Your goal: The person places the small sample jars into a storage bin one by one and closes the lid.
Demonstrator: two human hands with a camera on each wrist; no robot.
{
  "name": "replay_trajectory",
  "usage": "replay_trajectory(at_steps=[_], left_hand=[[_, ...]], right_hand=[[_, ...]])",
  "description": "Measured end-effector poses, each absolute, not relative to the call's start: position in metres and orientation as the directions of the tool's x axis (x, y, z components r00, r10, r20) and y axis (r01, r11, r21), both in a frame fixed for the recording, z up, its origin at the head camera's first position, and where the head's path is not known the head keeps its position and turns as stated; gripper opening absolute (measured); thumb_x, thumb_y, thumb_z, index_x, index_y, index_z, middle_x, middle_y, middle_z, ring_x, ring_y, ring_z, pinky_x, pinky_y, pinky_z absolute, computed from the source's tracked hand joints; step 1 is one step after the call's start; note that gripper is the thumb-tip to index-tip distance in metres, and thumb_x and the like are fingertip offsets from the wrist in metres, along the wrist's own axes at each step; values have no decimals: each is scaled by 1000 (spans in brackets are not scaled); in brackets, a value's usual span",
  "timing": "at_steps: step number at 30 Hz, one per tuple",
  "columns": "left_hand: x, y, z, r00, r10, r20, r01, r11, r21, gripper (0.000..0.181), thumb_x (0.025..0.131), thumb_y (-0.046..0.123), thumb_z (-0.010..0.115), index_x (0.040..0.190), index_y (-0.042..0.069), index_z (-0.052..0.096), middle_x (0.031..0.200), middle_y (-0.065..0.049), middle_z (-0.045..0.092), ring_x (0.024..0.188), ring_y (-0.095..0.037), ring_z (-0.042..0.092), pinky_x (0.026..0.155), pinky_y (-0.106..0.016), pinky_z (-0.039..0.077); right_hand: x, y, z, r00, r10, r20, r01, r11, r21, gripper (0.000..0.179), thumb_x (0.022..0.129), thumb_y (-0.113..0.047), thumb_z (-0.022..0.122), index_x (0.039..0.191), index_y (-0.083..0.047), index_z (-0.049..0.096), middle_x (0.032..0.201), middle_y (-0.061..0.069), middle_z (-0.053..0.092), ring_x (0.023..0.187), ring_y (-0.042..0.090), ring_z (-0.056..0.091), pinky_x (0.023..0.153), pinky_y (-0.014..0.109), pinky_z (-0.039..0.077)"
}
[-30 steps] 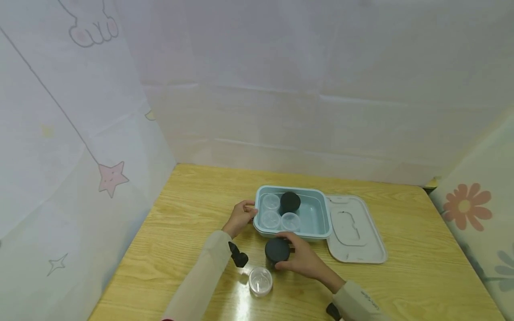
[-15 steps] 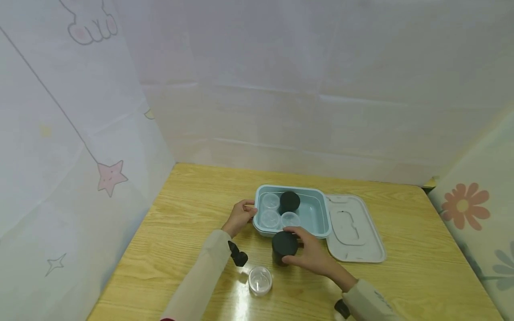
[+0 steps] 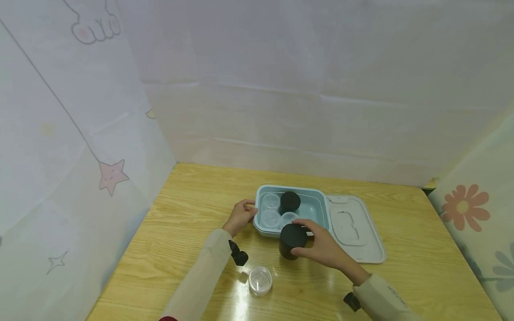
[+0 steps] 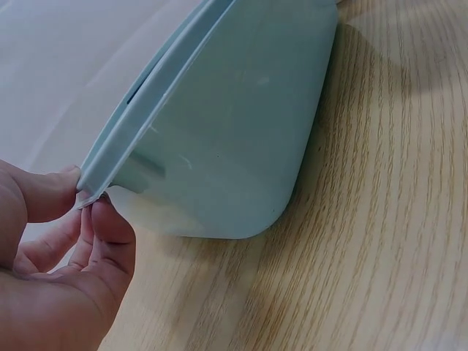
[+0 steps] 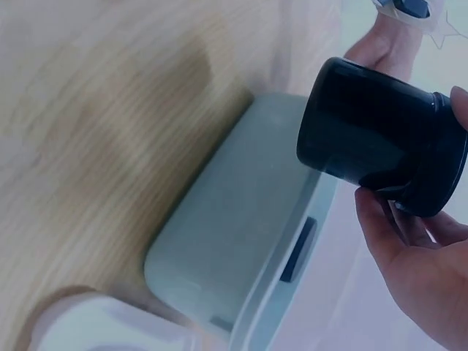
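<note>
My right hand [image 3: 323, 245] grips a black lidded jar [image 3: 292, 241] between thumb and fingers, raised in front of the near rim of a light blue plastic bin [image 3: 317, 213]. In the right wrist view the jar [image 5: 373, 135] is seen side on, glossy, with the bin wall [image 5: 227, 212] beyond it. My left hand [image 3: 239, 217] pinches the bin's left rim; the left wrist view shows thumb above and fingers under the lip [image 4: 135, 131]. Inside the bin stand several clear round containers [image 3: 271, 218] and another black jar [image 3: 290, 202]. The bin's right part shows bare floor.
A clear round container [image 3: 260, 281] stands on the wooden table [image 3: 192, 214] in front of the bin, between my forearms. Right of the bin lies a flat whitish lid [image 3: 361, 232], its left edge against the bin. Pale printed sheets [image 3: 281, 111] hang around the table.
My right hand has carried the black jar up and to the right, from beside the clear container to the bin's near edge. My left hand stays on the rim.
</note>
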State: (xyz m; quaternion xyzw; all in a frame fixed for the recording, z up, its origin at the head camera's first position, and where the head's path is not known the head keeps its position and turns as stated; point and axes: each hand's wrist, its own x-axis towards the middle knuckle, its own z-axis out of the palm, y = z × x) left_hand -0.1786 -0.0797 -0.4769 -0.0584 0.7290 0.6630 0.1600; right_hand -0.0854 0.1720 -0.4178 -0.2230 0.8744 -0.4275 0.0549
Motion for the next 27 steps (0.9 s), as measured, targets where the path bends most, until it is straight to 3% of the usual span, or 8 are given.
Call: replay_trajectory(at_steps=[7,13,27], left_hand=[[-180,-81,-471,-935,157,-319,-305,103,947,37,95,1,55,130,-7,47,92,-9,54,71,-14,57,65,-26,52],[-181,-81,-473,-936,160,-314,-299,112,948,37,95,1,54,130,-7,47,97,-15,56,72,-15,57,66,-28,52],[-177,-80,-470,-941,159,-297,-282,114,953,36,95,2,55,129,-6,48,94,-10,56,73,-14,59,68,-28,54]], right_hand=[[-94,181,-411,-903,-416,105,-329,513,-793,68,75,-21,81,133,-2,49,130,17,54,111,33,57,87,34,54],[-101,191,-407,-920,-376,108,-308,526,-793,67,77,-20,80,133,-1,49,131,20,53,112,35,56,89,44,52],[-123,207,-413,-963,-258,75,-215,575,-790,67,82,-21,76,138,-2,45,134,25,48,119,43,50,92,49,50]])
